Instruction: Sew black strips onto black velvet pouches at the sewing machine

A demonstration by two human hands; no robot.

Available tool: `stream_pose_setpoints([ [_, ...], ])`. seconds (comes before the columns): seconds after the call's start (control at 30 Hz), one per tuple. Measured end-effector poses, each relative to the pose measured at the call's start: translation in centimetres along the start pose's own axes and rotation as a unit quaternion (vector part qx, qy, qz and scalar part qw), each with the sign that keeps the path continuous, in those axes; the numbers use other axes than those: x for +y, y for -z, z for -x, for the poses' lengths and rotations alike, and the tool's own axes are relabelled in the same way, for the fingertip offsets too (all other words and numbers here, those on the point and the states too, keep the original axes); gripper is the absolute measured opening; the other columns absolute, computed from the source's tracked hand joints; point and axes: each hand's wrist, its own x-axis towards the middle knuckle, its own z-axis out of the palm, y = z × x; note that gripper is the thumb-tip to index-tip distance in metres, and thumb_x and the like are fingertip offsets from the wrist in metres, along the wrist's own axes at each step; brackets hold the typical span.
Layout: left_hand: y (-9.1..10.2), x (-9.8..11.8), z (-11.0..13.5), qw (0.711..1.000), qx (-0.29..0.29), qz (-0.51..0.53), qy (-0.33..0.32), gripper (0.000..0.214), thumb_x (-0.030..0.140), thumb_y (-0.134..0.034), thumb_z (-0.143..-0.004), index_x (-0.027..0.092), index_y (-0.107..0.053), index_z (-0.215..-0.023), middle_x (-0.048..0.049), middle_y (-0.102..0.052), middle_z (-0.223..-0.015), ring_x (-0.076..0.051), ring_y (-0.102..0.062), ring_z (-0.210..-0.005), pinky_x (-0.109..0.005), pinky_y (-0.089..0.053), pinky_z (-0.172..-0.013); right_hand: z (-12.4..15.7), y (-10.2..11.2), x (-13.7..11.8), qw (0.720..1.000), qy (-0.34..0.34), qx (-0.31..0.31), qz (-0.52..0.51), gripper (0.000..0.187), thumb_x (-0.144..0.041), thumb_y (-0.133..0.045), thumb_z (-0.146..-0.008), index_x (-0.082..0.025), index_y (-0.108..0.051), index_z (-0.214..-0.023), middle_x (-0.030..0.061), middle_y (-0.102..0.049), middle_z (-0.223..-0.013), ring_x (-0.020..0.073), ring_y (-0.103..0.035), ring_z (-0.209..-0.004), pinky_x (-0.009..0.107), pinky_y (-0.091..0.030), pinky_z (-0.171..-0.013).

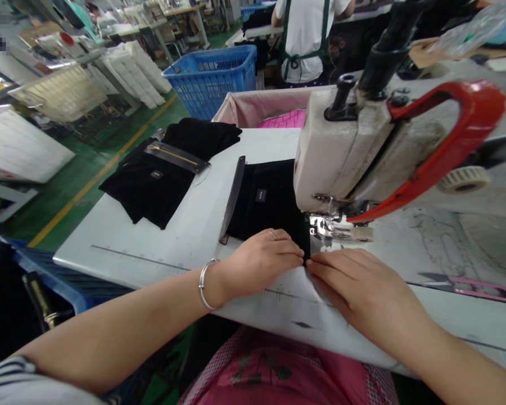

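A black fabric piece (274,177) with a small label and a zipper strip along its left edge lies flat on the sewing table (185,225). Its right edge runs beside the presser foot (320,225) of the sewing machine (337,146). My left hand (261,259), with a ring and a bracelet, presses on the near right corner of the fabric, fingers together. Against that same corner, my right hand (354,275) has its fingertips closed at the fabric edge. Both hands sit just in front of the presser foot.
Stacked black pieces with a zipper (177,157) lie at the table's far left. Pink-handled thread snips (484,287) rest at right. A red lever (459,129) curves over the machine. Behind stand a pink-lined bin (253,107), a blue basket (219,73) and a person (306,39).
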Motion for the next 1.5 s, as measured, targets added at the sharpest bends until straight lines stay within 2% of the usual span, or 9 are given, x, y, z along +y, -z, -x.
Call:
stream_pose_setpoints([
  [0.17,-0.5,-1.9,-1.0,1.000,0.021,-0.016,-0.012,0.024,0.008,-0.045,-0.094,0.014,-0.065,-0.105,-0.0044,-0.070,-0.111,-0.015,-0.062,-0.104,-0.034,-0.048,-0.100,-1.3,-0.1,1.5,0.998,0.009,0.014,0.061,0.019,-0.022,-0.051,-0.094,-0.020,-0.066,-0.107,0.0043,-0.066,-0.093,0.0196,-0.060,-0.083,0.035,-0.045,-0.071],
  [0.47,-0.5,-4.5,-2.8,0.996,0.077,-0.036,0.005,0.025,0.008,-0.045,-0.094,0.016,-0.069,-0.096,-0.0029,-0.073,-0.101,-0.015,-0.065,-0.098,-0.029,-0.050,-0.094,-2.0,-1.1,2.4,0.991,-0.031,0.044,0.122,0.027,-0.025,-0.052,-0.094,-0.017,-0.062,-0.118,0.0060,-0.067,-0.105,0.0205,-0.063,-0.082,0.032,-0.039,-0.056],
  [0.73,-0.6,-6.1,-3.7,0.993,0.102,-0.036,0.041,0.022,0.008,-0.051,-0.090,0.017,-0.071,-0.087,-0.0025,-0.071,-0.091,-0.016,-0.065,-0.089,-0.028,-0.051,-0.089,-1.9,-1.4,2.7,0.994,-0.055,0.045,0.088,0.020,-0.026,-0.052,-0.094,-0.020,-0.066,-0.107,0.0052,-0.068,-0.102,0.0214,-0.065,-0.083,0.034,-0.045,-0.064],
  [0.93,-0.6,-6.3,-3.9,0.994,0.066,-0.053,0.072,0.024,0.012,-0.048,-0.093,0.019,-0.071,-0.092,-0.0034,-0.070,-0.092,-0.016,-0.064,-0.094,-0.029,-0.050,-0.088,-1.8,-1.3,3.0,0.997,-0.053,0.054,0.019,0.018,-0.023,-0.053,-0.093,-0.021,-0.066,-0.106,0.0053,-0.067,-0.097,0.0219,-0.063,-0.091,0.035,-0.049,-0.076],
  [1.1,0.3,-5.7,-3.5,0.992,0.003,-0.086,0.094,0.024,0.019,-0.045,-0.097,0.020,-0.068,-0.105,-0.0059,-0.067,-0.106,-0.019,-0.061,-0.102,-0.034,-0.048,-0.091,-1.5,-0.5,3.6,0.989,-0.076,0.124,0.022,0.014,-0.020,-0.057,-0.088,-0.017,-0.066,-0.100,0.0104,-0.065,-0.103,0.0264,-0.059,-0.097,0.039,-0.048,-0.081],
  [1.23,1.6,-3.5,-2.9,0.975,-0.073,-0.157,0.138,0.031,0.023,-0.043,-0.098,0.019,-0.057,-0.126,-0.0101,-0.059,-0.123,-0.025,-0.056,-0.109,-0.041,-0.047,-0.090,-1.6,0.1,4.4,0.990,-0.119,0.061,0.053,0.014,-0.022,-0.058,-0.084,-0.016,-0.062,-0.096,0.0127,-0.063,-0.101,0.0313,-0.056,-0.100,0.044,-0.046,-0.082],
  [1.37,3.0,-0.8,-2.7,0.969,-0.156,-0.137,0.132,0.037,0.024,-0.048,-0.096,0.013,-0.052,-0.131,-0.0128,-0.057,-0.125,-0.024,-0.057,-0.107,-0.037,-0.049,-0.090,-1.4,0.7,5.0,0.995,-0.097,-0.005,0.026,0.008,-0.022,-0.060,-0.080,-0.019,-0.059,-0.087,0.0084,-0.063,-0.093,0.0290,-0.056,-0.093,0.043,-0.046,-0.081],
  [1.43,3.2,0.2,-2.6,0.970,-0.165,-0.110,0.141,0.037,0.027,-0.051,-0.095,0.013,-0.052,-0.130,-0.0120,-0.058,-0.122,-0.024,-0.057,-0.108,-0.037,-0.050,-0.093,-1.3,0.8,5.2,0.997,-0.081,0.007,0.002,0.006,-0.021,-0.058,-0.083,-0.020,-0.059,-0.088,0.0079,-0.063,-0.094,0.0270,-0.056,-0.093,0.041,-0.046,-0.080],
  [1.5,2.7,1.0,-2.2,0.976,-0.142,-0.085,0.144,0.037,0.028,-0.052,-0.095,0.015,-0.053,-0.130,-0.0116,-0.055,-0.127,-0.026,-0.052,-0.118,-0.042,-0.047,-0.101,-1.4,0.4,5.1,0.994,-0.093,0.055,0.009,0.008,-0.021,-0.056,-0.087,-0.018,-0.061,-0.093,0.0094,-0.063,-0.097,0.0260,-0.057,-0.093,0.039,-0.046,-0.079],
])
